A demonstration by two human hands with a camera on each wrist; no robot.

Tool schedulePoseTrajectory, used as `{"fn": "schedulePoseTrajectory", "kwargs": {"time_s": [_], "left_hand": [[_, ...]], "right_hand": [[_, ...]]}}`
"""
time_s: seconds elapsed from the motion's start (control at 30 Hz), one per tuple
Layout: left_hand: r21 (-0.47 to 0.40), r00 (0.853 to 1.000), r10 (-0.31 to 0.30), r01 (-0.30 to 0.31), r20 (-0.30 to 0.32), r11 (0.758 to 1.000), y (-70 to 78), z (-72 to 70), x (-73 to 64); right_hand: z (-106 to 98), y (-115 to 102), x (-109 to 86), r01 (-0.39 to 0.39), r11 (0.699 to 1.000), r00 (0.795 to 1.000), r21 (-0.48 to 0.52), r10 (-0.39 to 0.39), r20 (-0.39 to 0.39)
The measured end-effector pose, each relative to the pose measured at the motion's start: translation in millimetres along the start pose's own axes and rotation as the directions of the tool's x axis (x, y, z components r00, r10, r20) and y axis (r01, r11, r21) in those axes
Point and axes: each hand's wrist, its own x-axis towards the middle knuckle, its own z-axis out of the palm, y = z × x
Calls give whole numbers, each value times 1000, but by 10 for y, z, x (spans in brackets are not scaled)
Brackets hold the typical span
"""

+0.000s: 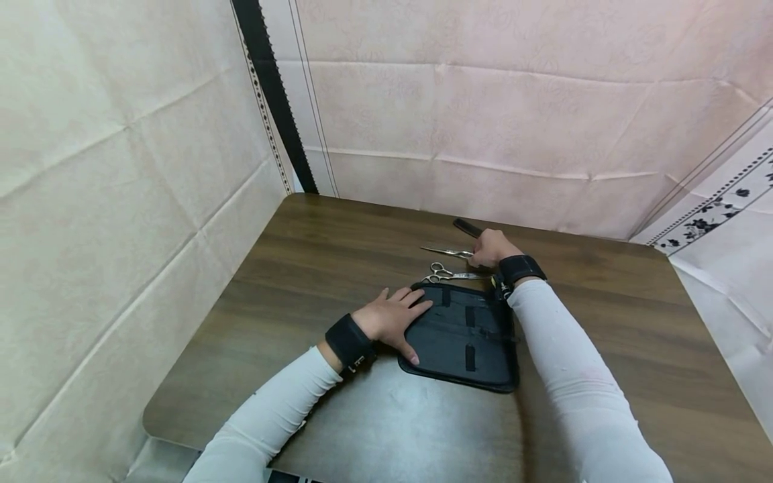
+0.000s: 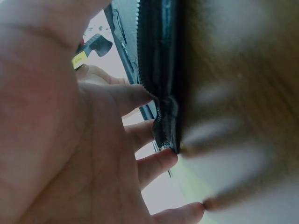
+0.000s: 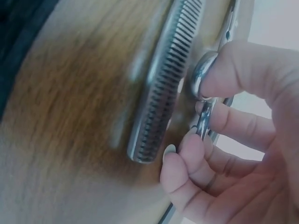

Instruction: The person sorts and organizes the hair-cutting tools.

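My right hand (image 1: 492,248) pinches the handle rings of silver hair scissors (image 1: 443,251), whose slim blades point left. In the right wrist view, the thumb and fingers close on the shiny ring (image 3: 202,74). Thinning scissors (image 1: 466,276) with a toothed blade (image 3: 163,84) lie on the table just nearer to me, rings to the left. My left hand (image 1: 386,318) rests with spread fingers on the left edge of an unfolded black zip case (image 1: 441,349). Its fingertips touch the zip edge (image 2: 161,84) in the left wrist view.
A black comb (image 1: 467,227) lies beyond the right hand, partly hidden by it. The case has several elastic loops inside. All lies on a brown wooden table (image 1: 290,282), with pale cloth walls (image 1: 483,121) behind and at the left.
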Motion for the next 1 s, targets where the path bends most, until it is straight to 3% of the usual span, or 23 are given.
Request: {"fn": "schedulePoseTrajectory", "kwargs": {"time_s": [0.37,0.6,1.0], "left_hand": [[-11,1000,10,-10,-5,1000,-4,8,-8],[-8,1000,23,-23,-16,1000,-15,19,-18],[-21,1000,21,-22,-19,1000,-15,28,-19]], "right_hand": [[45,124,-42,47,996,999,78,-46,-16],[73,145,-162,65,992,995,113,-56,-78],[186,226,-408,77,962,981,263,-25,-193]]}}
